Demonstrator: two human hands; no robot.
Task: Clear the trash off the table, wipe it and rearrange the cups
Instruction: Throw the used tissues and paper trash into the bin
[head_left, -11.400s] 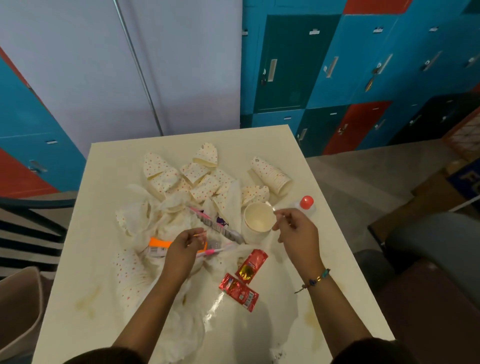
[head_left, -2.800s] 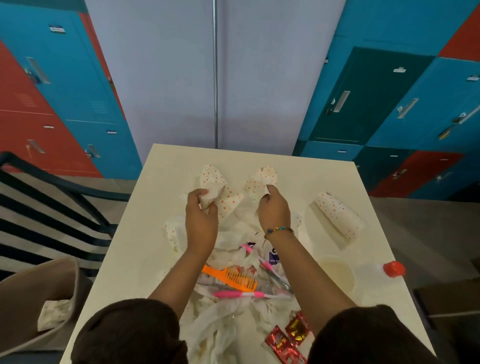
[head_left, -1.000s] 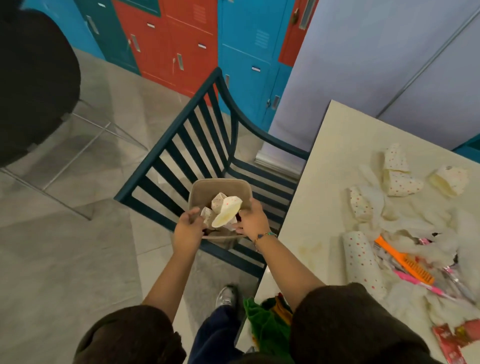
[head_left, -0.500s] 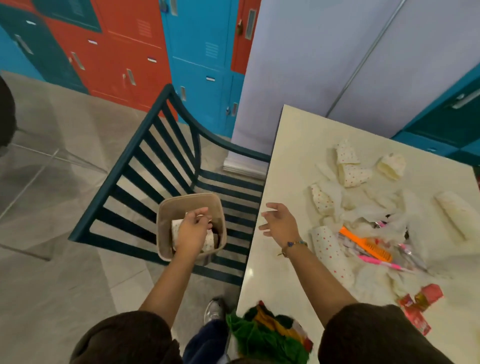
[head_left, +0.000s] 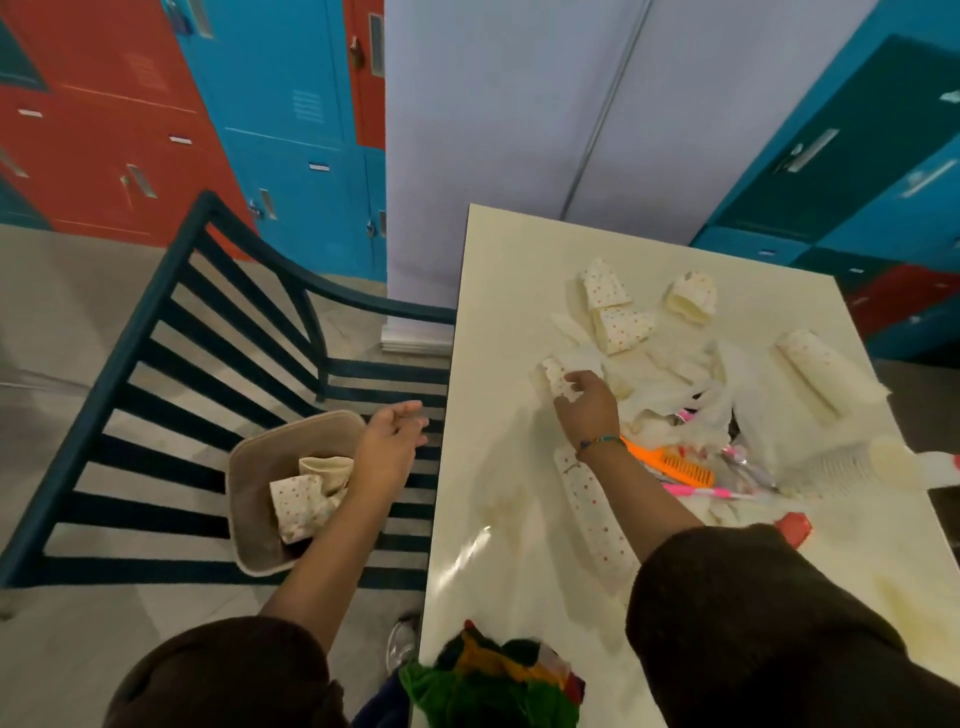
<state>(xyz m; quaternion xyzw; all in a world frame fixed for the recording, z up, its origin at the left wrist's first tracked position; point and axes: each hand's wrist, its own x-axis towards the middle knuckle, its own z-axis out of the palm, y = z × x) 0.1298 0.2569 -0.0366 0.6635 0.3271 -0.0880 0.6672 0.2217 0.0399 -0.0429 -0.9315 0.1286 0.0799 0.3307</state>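
Right hand (head_left: 588, 404) on a crushed dotted cup (head_left: 557, 378) at the table's left side; left hand (head_left: 387, 444) empty over the bin (head_left: 249, 467).

Right-hand fingers are curled over the flattened cup, which lies on the cream table (head_left: 498, 270); whether it is lifted off the surface, I cannot tell. Left hand is loosely open, holding nothing, just above the right rim of the tan bin, which sits on a dark slatted chair (head_left: 171, 332) beside the table. Crumpled dotted cups (head_left: 304, 501) lie inside the bin. More crushed cups (head_left: 610, 306), white tissues (head_left: 670, 364), an orange comb (head_left: 672, 465) and a pink pen (head_left: 696, 491) are scattered across the middle of the table. One intact dotted cup (head_left: 810, 371) lies on its side toward the far right; another (head_left: 597, 517) lies under the right forearm. A plain cup (head_left: 883, 465) sits near the right edge.
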